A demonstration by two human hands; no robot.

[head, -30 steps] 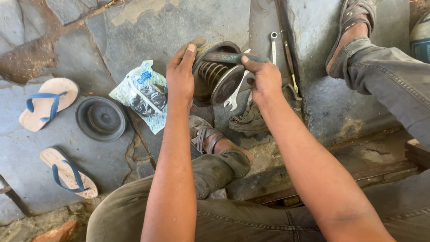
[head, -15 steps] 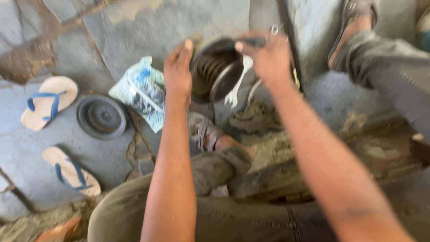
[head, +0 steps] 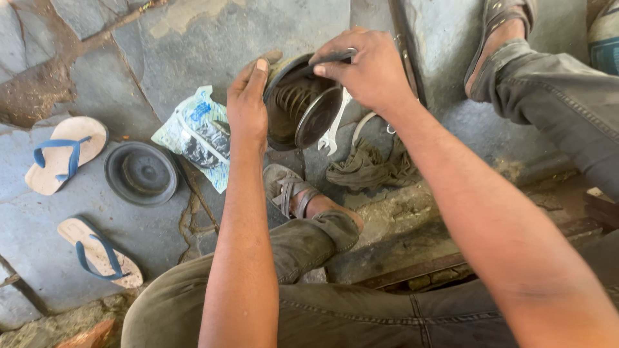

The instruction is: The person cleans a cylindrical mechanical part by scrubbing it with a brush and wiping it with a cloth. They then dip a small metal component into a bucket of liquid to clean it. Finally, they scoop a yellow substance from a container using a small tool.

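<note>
On a cracked stone floor point(head: 193, 38), we sat low with a round metal housing point(head: 284, 122) between our hands, its coil spring point(head: 293, 98) showing inside and a shiny metal disc point(head: 317, 117) leaning at its mouth. Around it lay the clutter of the job. A crumpled blue-and-white plastic packet point(head: 196, 135) sat just left of the housing, and beside that a black round rubber diaphragm point(head: 140, 173) lay flat on the stone. Two tan flip-flops with blue straps lay further left, one point(head: 61, 154) above the other point(head: 100, 252), well apart from the work. A silver open-ended spanner point(head: 334, 132) rested against the housing's right side, close to a dirty olive rag point(head: 367, 167) bunched on the floor. Our own sandalled foot point(head: 293, 196) stood directly below the housing, between it and our knee. At upper right, another sandalled foot point(head: 496, 32) and a grey trouser leg point(head: 567, 103) crossed the corner of the scene.

Our left hand point(head: 247, 106) reached out on a straight forearm, its fingers wrapped over the housing's left rim and steadying it. Our right hand point(head: 367, 71) came in from the right with the wrist bent, closed around a dark slim tool point(head: 332, 58) laid across the top rim. The two hands stood apart, one on each side of the housing.
</note>
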